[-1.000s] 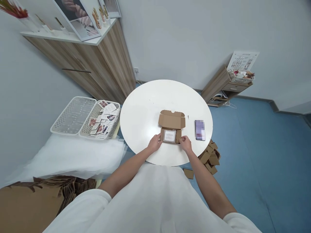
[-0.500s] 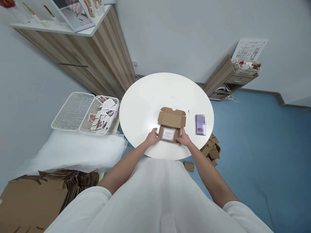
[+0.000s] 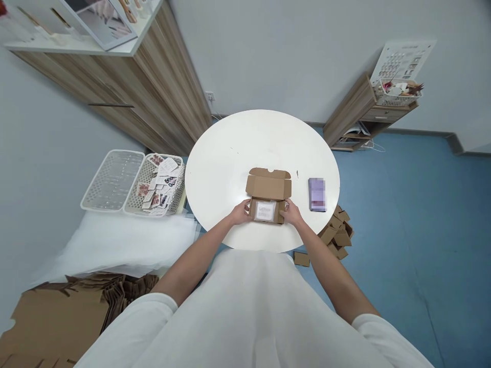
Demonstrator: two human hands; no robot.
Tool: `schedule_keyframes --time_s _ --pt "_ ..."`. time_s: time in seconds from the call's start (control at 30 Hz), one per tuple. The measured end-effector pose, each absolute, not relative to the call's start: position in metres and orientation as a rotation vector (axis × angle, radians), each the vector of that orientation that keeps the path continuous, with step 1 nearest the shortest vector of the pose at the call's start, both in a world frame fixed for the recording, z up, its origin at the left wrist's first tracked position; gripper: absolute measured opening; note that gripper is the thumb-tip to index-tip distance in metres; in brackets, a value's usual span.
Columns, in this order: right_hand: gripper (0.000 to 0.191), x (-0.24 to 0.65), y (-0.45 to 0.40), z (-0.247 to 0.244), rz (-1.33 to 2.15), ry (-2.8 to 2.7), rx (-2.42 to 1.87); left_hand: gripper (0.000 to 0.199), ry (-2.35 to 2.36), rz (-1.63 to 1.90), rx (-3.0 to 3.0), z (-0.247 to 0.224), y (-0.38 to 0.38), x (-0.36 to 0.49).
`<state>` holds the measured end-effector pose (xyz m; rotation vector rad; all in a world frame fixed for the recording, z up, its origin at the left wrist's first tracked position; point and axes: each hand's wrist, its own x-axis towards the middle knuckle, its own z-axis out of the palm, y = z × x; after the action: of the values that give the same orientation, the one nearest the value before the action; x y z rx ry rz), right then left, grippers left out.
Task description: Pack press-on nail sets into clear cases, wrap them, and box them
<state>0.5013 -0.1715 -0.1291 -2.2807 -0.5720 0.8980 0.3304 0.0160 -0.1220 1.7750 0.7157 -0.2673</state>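
Both hands have slid a little up the sides of the box (image 3: 268,188) toward its lid since a second ago, when they were nearer its front corners. Its right end flap, seen earlier folded in beside the packet (image 3: 265,210), now leaves more of the inside showing.

That box sits on the round white worktop (image 3: 222,158), on the side nearer the person, with its lid standing open at the back. Inside, the white packet lies flat; its print is too blurred to read. The left hand (image 3: 240,213) touches the left wall with curved fingers, and whether its grip is closed on the wall I cannot tell. The right hand (image 3: 293,213) has its grip on the right wall, thumb over the edge and fingers outside.

To the right of the box, well apart from it, lies a purple item (image 3: 317,195), blurred out. Left of the worktop, a basket (image 3: 179,188) holds a jumble of printed cards (image 3: 158,185). Below it spread white sheets (image 3: 130,240), and nearer still is flat cardboard (image 3: 63,322). Small brown boxes (image 3: 337,234) are heaped on the blue floor (image 3: 422,220) at right.
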Motion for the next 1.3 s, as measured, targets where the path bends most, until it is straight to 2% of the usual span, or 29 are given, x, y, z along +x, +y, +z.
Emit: schedule_keyframes --time_s 0.07,0.17,0.27,0.7,0.9,1.1,1.3 --pt "0.056 0.502 -0.171 -0.133 0.888 -0.525 -2.237 0.081 0.794 -0.234 1.707 -0.120 0.019 0.334" --pt "0.066 0.500 -0.170 -0.137 0.909 -0.437 -2.101 0.063 0.891 -0.133 1.503 -0.113 0.028 0.344" --pt "0.066 0.499 -0.169 -0.137 0.944 -0.422 -1.981 0.048 0.857 -0.059 1.278 -0.104 0.037 0.354" --pt "0.047 0.505 -0.159 -0.136 0.910 -0.489 -1.960 0.033 0.818 0.031 1.259 -0.099 0.042 0.351" --pt "0.027 0.504 -0.153 -0.137 0.814 -0.548 -2.085 0.038 0.801 0.024 1.425 -0.090 0.040 0.350" --pt "0.029 0.502 -0.152 -0.129 0.816 -0.604 -2.090 0.051 0.702 0.111 1.400 -0.084 0.035 0.349" --pt "0.034 0.500 -0.155 -0.126 0.783 -0.690 -2.106 0.054 0.682 0.129 1.431 -0.092 0.031 0.347"
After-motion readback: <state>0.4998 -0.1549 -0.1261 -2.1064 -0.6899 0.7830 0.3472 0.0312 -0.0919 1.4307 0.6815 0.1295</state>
